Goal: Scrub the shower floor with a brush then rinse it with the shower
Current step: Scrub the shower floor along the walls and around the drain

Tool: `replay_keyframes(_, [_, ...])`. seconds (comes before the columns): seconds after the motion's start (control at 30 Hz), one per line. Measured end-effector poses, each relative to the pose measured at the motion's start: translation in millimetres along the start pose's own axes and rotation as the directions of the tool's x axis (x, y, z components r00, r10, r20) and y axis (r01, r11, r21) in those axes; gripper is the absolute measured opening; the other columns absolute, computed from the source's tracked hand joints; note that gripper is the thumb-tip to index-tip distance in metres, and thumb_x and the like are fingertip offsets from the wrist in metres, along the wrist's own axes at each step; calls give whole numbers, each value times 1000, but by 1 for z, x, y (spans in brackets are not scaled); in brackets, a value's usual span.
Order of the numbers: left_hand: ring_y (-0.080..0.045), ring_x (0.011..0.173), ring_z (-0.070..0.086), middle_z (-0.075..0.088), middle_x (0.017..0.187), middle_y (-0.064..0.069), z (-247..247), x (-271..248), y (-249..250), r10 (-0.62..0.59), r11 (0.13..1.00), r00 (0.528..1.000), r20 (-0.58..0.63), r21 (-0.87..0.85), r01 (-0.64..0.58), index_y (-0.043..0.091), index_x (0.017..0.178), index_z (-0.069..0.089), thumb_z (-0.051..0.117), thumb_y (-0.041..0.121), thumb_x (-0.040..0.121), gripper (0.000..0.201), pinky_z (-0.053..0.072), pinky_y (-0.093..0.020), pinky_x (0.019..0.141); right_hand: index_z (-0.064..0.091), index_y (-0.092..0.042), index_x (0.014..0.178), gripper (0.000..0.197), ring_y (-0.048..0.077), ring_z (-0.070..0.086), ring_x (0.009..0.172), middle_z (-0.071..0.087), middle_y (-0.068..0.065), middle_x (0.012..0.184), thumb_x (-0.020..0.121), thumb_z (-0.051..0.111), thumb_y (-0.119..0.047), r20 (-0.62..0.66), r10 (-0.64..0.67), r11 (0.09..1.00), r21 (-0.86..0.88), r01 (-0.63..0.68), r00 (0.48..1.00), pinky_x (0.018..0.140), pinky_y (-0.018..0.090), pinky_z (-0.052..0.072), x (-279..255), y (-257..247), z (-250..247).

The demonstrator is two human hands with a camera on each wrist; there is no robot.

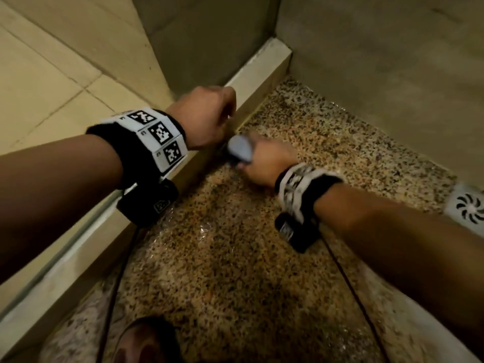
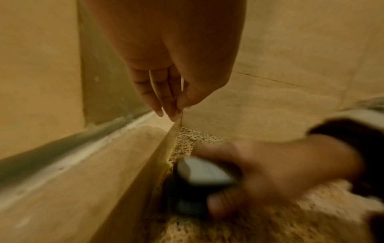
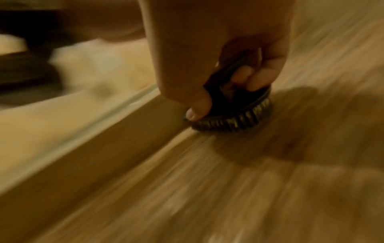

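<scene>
The shower floor (image 1: 327, 142) is wet speckled brown stone. My right hand (image 1: 264, 161) grips a round brush (image 1: 239, 150) with a grey top and dark bristles. It holds the brush down on the floor right against the inner face of the beige curb (image 1: 262, 74). In the right wrist view the thumb and fingers (image 3: 255, 77) curl round the brush (image 3: 234, 115), whose bristles touch the floor; that view is motion-blurred. My left hand (image 1: 207, 116) hangs above the curb, holding nothing, its fingers (image 2: 164, 97) relaxed and pointing down. The brush (image 2: 199, 177) lies below it.
A white floor drain (image 1: 468, 208) sits at the right edge. Grey tiled walls (image 1: 379, 61) close the far corner. Beige bathroom tiles (image 1: 47, 82) lie outside the curb. A foot (image 1: 146, 344) stands on the near floor, and cables (image 1: 348, 279) trail from both wrists.
</scene>
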State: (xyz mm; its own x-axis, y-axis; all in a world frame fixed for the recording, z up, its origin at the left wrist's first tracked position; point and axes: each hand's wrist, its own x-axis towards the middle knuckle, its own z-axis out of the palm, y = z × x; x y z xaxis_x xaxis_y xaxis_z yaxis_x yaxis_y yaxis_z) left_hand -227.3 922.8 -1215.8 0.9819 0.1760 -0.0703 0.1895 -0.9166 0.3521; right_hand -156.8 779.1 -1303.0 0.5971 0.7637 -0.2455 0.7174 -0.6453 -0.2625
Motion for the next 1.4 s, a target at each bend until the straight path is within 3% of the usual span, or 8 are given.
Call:
replay_keyframes(0.27, [-29, 98, 55, 58, 107, -10, 13, -1, 18, 40, 999, 994, 106, -11, -39, 13, 104, 54, 53, 5, 76, 29, 48, -39, 82, 55, -18, 132, 55, 27, 60, 108, 64, 6, 121, 89, 51, -53, 169, -299, 927, -183, 328, 939, 77, 29, 42, -46, -47, 21])
replay_keyframes(0.43, [-30, 99, 54, 56, 110, -12, 15, -1, 20, 71, 997, 988, 135, 24, -75, 11, 107, 52, 55, 11, 80, 27, 43, -34, 78, 31, -16, 140, 67, 34, 62, 97, 62, 9, 103, 88, 56, -50, -57, 259, 966, 20, -258, 964, 72, 32, 45, -12, 26, -10])
replay_keyframes(0.6, [-31, 102, 54, 55, 113, -14, 12, 2, 18, 54, 994, 981, 185, 80, -70, 11, 113, 51, 55, 8, 78, 35, 46, -36, 81, 32, -23, 134, 63, 29, 63, 87, 63, 6, 96, 82, 60, -48, 124, -135, 989, -44, 141, 983, 65, 29, 39, -66, 4, 14])
replay_keyframes(0.73, [-33, 103, 55, 53, 115, -15, 25, -6, 22, 60, 987, 960, 275, 126, -98, 11, 114, 49, 58, 10, 78, 38, 48, -39, 83, 31, -23, 131, 62, 25, 60, 81, 53, -2, 86, 83, 58, -51, -35, 219, 975, -15, -220, 975, 65, 30, 45, -25, 44, -9])
replay_keyframes(0.9, [-31, 100, 56, 53, 113, -12, 28, -9, 22, 69, 974, 941, 330, 183, -136, 12, 115, 48, 59, 10, 78, 39, 49, -39, 80, 28, -23, 138, 67, 23, 62, 89, 58, 0, 105, 83, 61, -45, 216, -214, 974, -27, 225, 953, 70, 26, 44, -84, 21, 15])
replay_keyframes(1.03, [-30, 100, 55, 53, 115, -12, 31, -10, 25, 52, 969, 935, 351, 209, -133, 11, 115, 48, 57, 9, 79, 37, 43, -32, 73, 32, -25, 127, 55, 20, 55, 71, 55, -2, 86, 86, 60, -48, -22, 223, 974, -38, -224, 975, 57, 25, 36, -46, 57, -14])
replay_keyframes(1.2, [-28, 102, 55, 53, 118, -11, 35, -6, 36, 70, 963, 925, 373, 215, -160, 13, 117, 48, 56, 7, 80, 38, 42, -30, 74, 24, -30, 130, 58, 14, 54, 65, 51, -8, 84, 85, 59, -42, 191, -88, 994, -52, 99, 978, 45, 20, 30, -106, 37, 9])
replay_keyframes(1.4, [-30, 104, 55, 54, 117, -12, 45, 1, 54, 106, 954, 907, 407, 214, -208, 13, 116, 48, 60, 15, 82, 36, 45, -33, 81, 32, -24, 129, 55, 17, 55, 68, 57, -3, 85, 87, 58, -46, 6, 269, 962, 43, -269, 963, 56, 23, 39, -94, 64, -12])
